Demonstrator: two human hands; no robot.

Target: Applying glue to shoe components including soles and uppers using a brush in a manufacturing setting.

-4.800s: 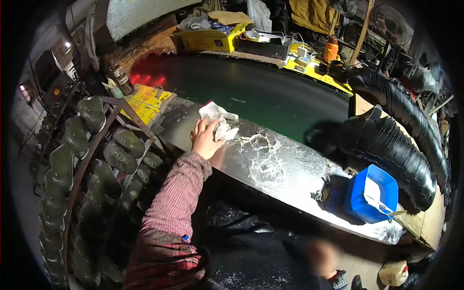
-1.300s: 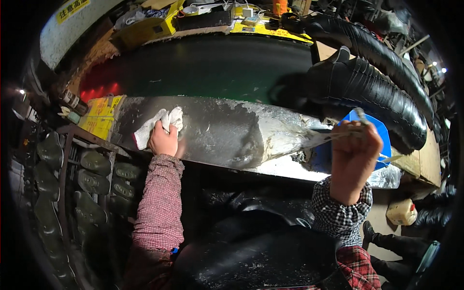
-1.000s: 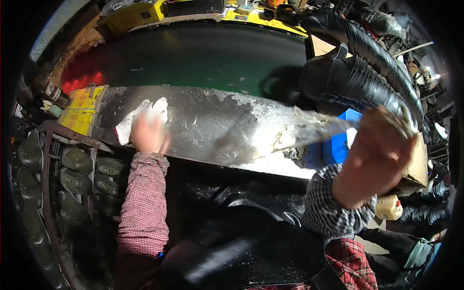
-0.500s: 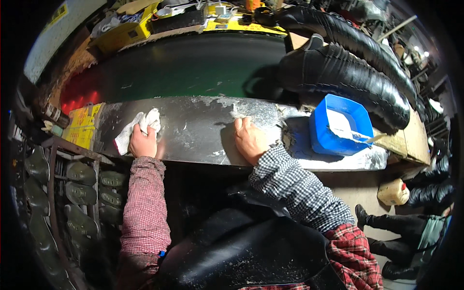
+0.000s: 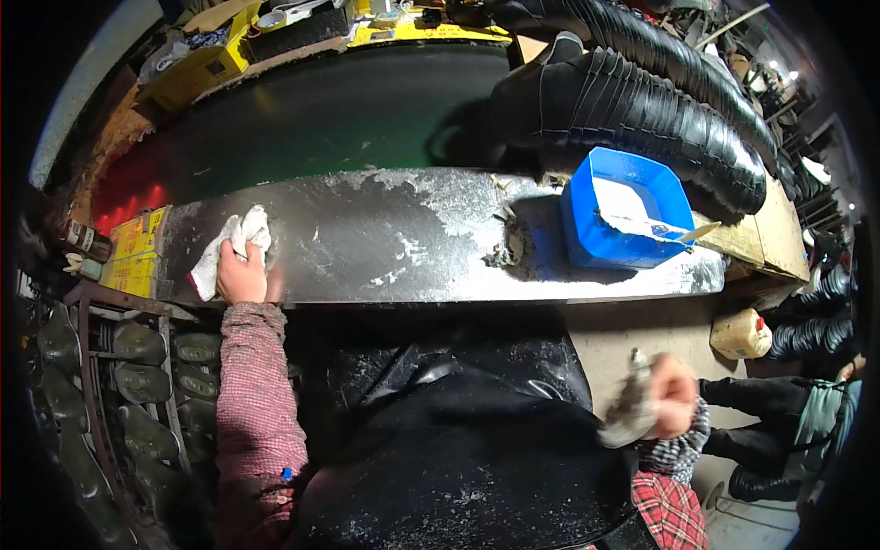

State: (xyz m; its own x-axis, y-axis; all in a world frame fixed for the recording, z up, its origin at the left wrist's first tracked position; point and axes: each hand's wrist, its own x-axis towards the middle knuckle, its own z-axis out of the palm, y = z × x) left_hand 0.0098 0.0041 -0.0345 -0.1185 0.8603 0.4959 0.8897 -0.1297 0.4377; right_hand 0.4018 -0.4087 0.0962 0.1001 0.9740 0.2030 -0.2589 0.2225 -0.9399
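Note:
On the left part of the metal ledge [image 5: 339, 266], my left hand [image 5: 242, 275] is closed on a crumpled white knitted glove [image 5: 211, 264] with a dark red edge. Below the ledge at the right, beside my black apron [image 5: 458, 458], is my right hand [image 5: 674, 396], blurred by motion. Its fingers are curled round a greyish cloth [image 5: 632, 408], whose exact shape is smeared. A blue plastic tub [image 5: 587, 234] with white stuff inside and a stick [image 5: 701, 232] leaning over its rim stands on the ledge's right part.
Beyond the ledge runs a dark green belt [image 5: 302, 119]. Black ribbed boot-like pieces [image 5: 632, 101] lie behind the tub. Yellow boxes [image 5: 197, 73] stand at the far left, and a rack of dark moulded pieces [image 5: 142, 385] at the near left. Another person's legs [image 5: 756, 408] show at the right.
My right hand has left the ledge and swung down to the right, and a greyish cloth now shows in it. My left hand stays on the white glove. The view has shifted slightly.

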